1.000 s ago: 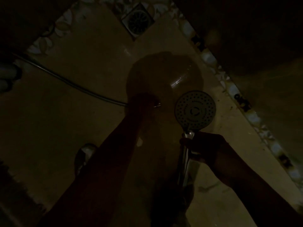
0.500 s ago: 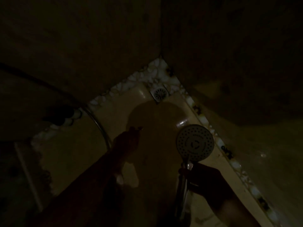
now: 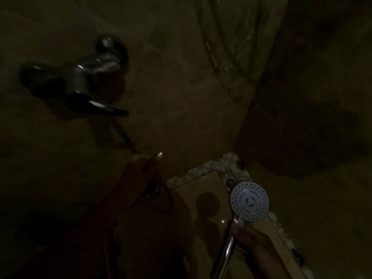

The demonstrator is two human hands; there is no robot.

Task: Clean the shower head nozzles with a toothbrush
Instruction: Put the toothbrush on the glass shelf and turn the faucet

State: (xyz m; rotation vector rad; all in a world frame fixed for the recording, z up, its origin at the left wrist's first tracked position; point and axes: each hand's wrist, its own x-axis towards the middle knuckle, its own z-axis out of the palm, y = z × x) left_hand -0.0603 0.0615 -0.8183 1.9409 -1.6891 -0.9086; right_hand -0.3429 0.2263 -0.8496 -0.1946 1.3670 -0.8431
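The scene is very dark. A round white shower head (image 3: 249, 201) faces me at the lower right, its nozzle face in plain view. My right hand (image 3: 253, 244) grips its chrome handle (image 3: 225, 252) just below the head. My left hand (image 3: 138, 174) is raised at centre-left, well apart from the shower head, fingers closed on a thin object with a pale shiny tip (image 3: 159, 154), which looks like the toothbrush. Most of that object is lost in shadow.
A chrome mixer tap (image 3: 80, 77) with a lever (image 3: 96, 105) sticks out of the tiled wall at upper left, and a hose (image 3: 126, 137) hangs from it toward my left hand. A floor drain (image 3: 230, 182) and mosaic border (image 3: 203, 170) lie in the corner.
My view has tilted up from the floor to the wall and tap. My left hand has risen toward the hose under the tap. The shower head stays in my right hand.
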